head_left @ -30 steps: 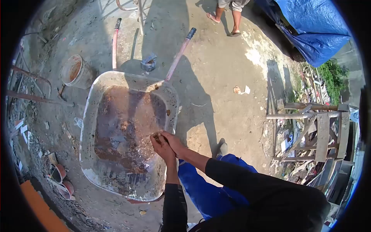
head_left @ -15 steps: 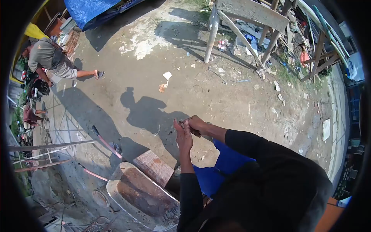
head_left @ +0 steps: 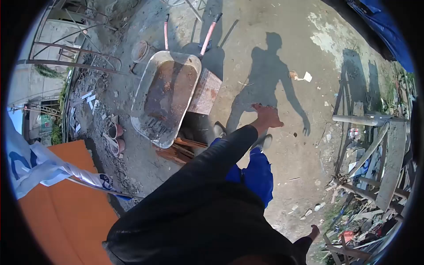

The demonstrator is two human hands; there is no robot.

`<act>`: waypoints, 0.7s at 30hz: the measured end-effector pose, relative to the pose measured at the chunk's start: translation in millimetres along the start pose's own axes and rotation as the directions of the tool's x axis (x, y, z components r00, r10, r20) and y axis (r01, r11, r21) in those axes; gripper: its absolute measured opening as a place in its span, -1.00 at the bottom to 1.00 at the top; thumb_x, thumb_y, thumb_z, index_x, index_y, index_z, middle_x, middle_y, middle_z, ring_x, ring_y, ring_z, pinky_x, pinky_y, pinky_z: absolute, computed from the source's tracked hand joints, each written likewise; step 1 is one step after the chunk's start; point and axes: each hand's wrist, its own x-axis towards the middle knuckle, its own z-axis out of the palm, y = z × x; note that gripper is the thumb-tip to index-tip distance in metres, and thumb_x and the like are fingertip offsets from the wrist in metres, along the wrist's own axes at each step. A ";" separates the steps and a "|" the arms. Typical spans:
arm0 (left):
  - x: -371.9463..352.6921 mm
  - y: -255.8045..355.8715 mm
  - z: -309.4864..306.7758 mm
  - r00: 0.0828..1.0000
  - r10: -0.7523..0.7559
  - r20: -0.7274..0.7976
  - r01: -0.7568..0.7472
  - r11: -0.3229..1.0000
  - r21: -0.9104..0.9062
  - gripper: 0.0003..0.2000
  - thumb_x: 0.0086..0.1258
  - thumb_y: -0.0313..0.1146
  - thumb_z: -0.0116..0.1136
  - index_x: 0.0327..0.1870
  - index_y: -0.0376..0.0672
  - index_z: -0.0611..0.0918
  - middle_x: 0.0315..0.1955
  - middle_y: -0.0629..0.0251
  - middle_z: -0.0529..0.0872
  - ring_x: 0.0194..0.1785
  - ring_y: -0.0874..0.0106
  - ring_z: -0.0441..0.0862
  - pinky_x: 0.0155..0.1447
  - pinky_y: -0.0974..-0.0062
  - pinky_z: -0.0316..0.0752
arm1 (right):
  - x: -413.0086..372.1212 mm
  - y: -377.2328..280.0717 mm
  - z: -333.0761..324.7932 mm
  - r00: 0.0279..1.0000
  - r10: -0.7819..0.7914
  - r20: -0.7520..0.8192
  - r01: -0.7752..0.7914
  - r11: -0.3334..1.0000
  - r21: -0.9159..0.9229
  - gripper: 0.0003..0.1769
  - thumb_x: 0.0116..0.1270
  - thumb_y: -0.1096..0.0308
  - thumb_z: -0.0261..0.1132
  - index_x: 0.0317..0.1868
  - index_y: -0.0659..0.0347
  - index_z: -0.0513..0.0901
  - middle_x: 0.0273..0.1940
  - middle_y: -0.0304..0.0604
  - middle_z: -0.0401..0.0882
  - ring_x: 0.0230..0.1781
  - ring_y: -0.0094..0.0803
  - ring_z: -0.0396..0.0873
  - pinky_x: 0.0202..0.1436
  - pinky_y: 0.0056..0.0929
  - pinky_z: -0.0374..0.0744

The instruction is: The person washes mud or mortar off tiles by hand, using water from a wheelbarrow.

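Note:
My left hand reaches out ahead of me over bare ground, its fingers spread with nothing in them. Below and beside it, a small dark clump shows against the soil. At the lower right my right hand hangs away from my body, small in the view; the shadow of that arm shows fingers apart. Nearest to the left hand stands a wheelbarrow, its tray coated with brown residue. A patterned board-like piece leans or lies along the wheelbarrow's side.
Reddish wooden pieces lie by the wheelbarrow's front end. A bucket stands near its handles. At right are a timber frame and heaped debris. An orange sheet fills the lower left, and a blue tarp the upper right.
My hands were together with something dark between them; now they are apart. My view has swung round, bringing the wheelbarrow to the upper left, and the walking person is out of sight.

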 end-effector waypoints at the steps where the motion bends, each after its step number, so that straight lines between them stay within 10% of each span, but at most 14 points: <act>1: 27.3 -15.9 42.8 0.984 0.157 -0.083 -0.153 0.987 0.050 -0.39 0.39 0.17 0.18 0.34 -0.03 0.60 0.32 0.04 0.58 0.42 0.16 0.47 0.49 -0.11 0.26 | -16.9 4.9 14.6 0.995 -0.090 0.053 0.098 0.979 -0.180 -0.38 0.36 0.03 0.25 0.33 0.17 0.47 0.21 0.03 0.46 0.15 -0.09 0.55 0.11 -0.07 0.60; 3: 56.9 -44.9 82.1 0.947 0.264 -0.183 -0.252 0.964 0.086 -0.37 0.36 0.16 0.21 0.35 -0.03 0.59 0.35 -0.01 0.55 0.46 0.12 0.43 0.50 -0.09 0.25 | -65.3 7.3 60.0 0.944 -0.172 0.282 0.297 0.813 -0.500 -0.58 0.30 0.16 0.33 0.11 0.15 0.65 -0.13 -0.04 0.66 -0.15 -0.15 0.70 -0.21 -0.05 0.72; 4: 54.6 -54.2 87.2 0.942 0.264 -0.209 -0.323 0.884 -0.338 -0.37 0.38 0.14 0.21 0.38 -0.03 0.57 0.40 -0.03 0.48 0.53 0.10 0.31 0.52 -0.05 0.25 | -82.6 16.6 93.8 0.953 -0.042 0.299 0.074 0.993 -0.096 -0.67 0.36 0.15 0.28 0.00 0.18 0.63 -0.26 -0.10 0.55 -0.39 -0.21 0.64 -0.38 -0.17 0.70; 5: 49.3 -63.3 94.3 0.932 0.263 -0.249 -0.362 0.629 -0.688 -0.37 0.40 0.13 0.20 0.40 -0.03 0.54 0.45 -0.04 0.42 0.60 0.08 0.20 0.54 -0.01 0.25 | -102.9 15.7 115.8 0.875 0.022 0.484 0.015 0.997 -0.071 -0.72 0.38 0.16 0.26 -0.09 0.18 0.60 -0.27 -0.12 0.56 -0.45 -0.22 0.67 -0.44 -0.29 0.69; 7: 36.8 -107.5 101.5 0.948 0.150 -0.282 -0.311 0.634 -0.708 -0.34 0.38 0.14 0.22 0.42 -0.04 0.51 0.43 -0.01 0.46 0.55 0.06 0.29 0.54 0.12 0.28 | -157.6 -11.9 188.3 0.834 0.001 0.551 0.330 0.800 -0.501 -0.73 0.35 0.23 0.34 -0.08 0.22 0.60 -0.28 -0.14 0.61 -0.43 -0.20 0.74 -0.51 -0.32 0.69; 10: 3.5 -195.8 126.4 0.919 -0.123 -0.374 -0.243 0.570 -0.785 -0.42 0.42 0.06 0.23 0.38 -0.04 0.54 0.38 0.07 0.53 0.45 0.06 0.43 0.51 0.16 0.31 | -214.9 -46.9 283.1 0.496 -0.198 0.845 0.807 0.463 -0.366 -0.67 0.35 0.36 0.32 0.10 0.23 0.64 -0.22 -0.10 0.72 -0.40 -0.30 0.76 -0.49 -0.37 0.65; 13: -29.7 -305.3 172.0 0.750 -0.446 -0.489 -0.211 0.539 -0.816 -0.49 0.38 -0.08 0.30 0.30 -0.09 0.59 0.22 0.07 0.67 0.31 0.09 0.58 0.38 0.19 0.47 | -294.8 -101.2 373.9 0.333 -0.319 0.887 0.914 0.340 -0.221 -0.70 0.33 0.38 0.35 0.04 0.30 0.69 -0.16 0.00 0.74 -0.36 -0.28 0.75 -0.36 -0.37 0.70; 16: -73.8 -427.0 202.6 0.658 -0.719 -0.226 -0.023 0.281 -0.960 -0.56 0.32 -0.16 0.31 0.17 -0.15 0.66 -0.01 0.08 0.79 0.07 0.11 0.74 0.19 0.24 0.61 | -401.0 -141.1 457.6 -0.033 -0.511 0.859 0.997 -0.079 -0.009 -0.70 0.32 0.33 0.36 0.02 0.26 0.71 -0.10 0.06 0.75 -0.08 -0.13 0.73 -0.02 -0.15 0.68; 21: -63.0 -639.6 321.4 0.420 -0.905 -0.074 0.052 0.106 -0.993 -0.59 0.25 -0.17 0.31 0.08 -0.16 0.69 -0.14 0.12 0.82 -0.01 0.12 0.78 0.12 0.26 0.63 | -670.4 -112.5 563.6 -0.265 -0.441 0.857 0.954 -0.252 0.165 -0.73 0.36 0.45 0.30 0.05 0.31 0.67 -0.07 0.08 0.74 -0.10 -0.14 0.74 -0.06 -0.22 0.68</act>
